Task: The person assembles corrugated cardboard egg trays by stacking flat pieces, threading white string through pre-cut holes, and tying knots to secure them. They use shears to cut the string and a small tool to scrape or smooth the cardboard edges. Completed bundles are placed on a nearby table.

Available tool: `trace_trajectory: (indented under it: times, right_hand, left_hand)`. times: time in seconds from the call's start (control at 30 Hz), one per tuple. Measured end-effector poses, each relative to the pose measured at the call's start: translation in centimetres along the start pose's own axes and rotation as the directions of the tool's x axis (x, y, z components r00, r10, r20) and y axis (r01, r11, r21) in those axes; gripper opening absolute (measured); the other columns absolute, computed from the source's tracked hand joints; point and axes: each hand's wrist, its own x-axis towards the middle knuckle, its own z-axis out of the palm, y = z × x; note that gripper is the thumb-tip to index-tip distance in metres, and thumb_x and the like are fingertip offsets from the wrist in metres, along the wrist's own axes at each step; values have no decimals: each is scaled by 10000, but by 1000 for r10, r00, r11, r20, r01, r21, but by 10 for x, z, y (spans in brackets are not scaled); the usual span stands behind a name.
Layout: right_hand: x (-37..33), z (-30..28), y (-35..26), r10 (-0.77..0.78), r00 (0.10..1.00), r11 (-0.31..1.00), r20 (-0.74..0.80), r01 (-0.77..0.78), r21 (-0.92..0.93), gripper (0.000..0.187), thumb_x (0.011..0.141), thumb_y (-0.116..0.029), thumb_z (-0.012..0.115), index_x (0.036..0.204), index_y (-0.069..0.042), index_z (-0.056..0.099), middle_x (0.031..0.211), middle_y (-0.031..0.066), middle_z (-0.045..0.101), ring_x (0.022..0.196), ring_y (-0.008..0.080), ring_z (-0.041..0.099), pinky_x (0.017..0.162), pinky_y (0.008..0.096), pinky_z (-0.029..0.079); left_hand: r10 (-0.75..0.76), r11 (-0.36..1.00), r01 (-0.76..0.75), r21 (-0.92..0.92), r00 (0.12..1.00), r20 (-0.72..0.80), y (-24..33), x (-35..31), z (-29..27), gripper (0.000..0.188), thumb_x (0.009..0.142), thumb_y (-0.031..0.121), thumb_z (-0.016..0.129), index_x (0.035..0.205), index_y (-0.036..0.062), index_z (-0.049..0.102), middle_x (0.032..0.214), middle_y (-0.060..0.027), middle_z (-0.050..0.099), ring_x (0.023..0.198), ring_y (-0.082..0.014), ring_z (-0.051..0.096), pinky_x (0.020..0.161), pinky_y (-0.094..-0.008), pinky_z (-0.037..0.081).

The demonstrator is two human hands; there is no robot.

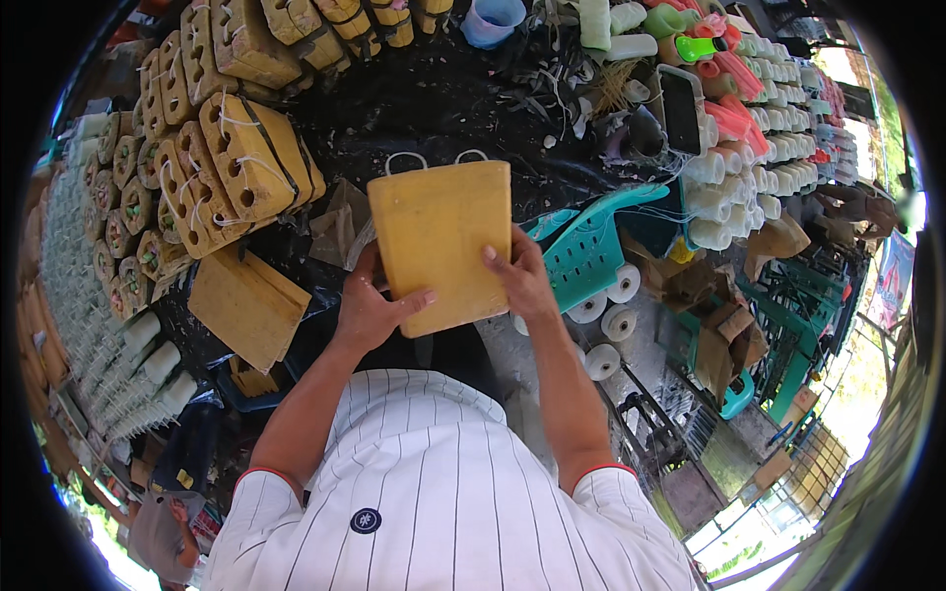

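Rightward of held block (440, 241), teal chair (581, 264), spools (618, 323)

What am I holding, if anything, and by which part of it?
A flat yellow block, by the lower part of its side edges: left hand at the left, right hand at the right.

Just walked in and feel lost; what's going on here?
A person in a white pinstriped shirt holds a yellow wax-like block with two pale loops at its far edge. The left hand and right hand grip opposite sides of it. Yellow blocks with holes are stacked to the left; a perforated teal plastic chair is to the right.
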Motion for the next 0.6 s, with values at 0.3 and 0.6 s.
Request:
trace_trajectory:
  times: [0.3, 0.6]
  right_hand:
    - [63, -3, -20, -402, 907, 654, -125, 189, -732, 236, 929, -224, 793, 1046, -22, 759, 1048, 117, 701, 910, 220, 706, 813, 360, 555]
    - [167, -46, -78, -756, 654, 20, -34, -29, -999, 202, 898, -202, 777, 1031, -51, 768, 980, 160, 719, 912, 391, 697, 825, 471, 547]
  left_hand:
    - [-213, 977, 212, -24, 976, -40, 33, -10, -45, 555, 746, 38, 842, 1246, -44, 617, 1113, -145, 752, 974, -216, 743, 877, -349, 602]
    - [-232, 887, 249, 388, 968, -91, 51, -27, -71, 521, 747, 108, 830, 1202, -54, 633, 1050, -201, 755, 947, -267, 754, 877, -365, 589]
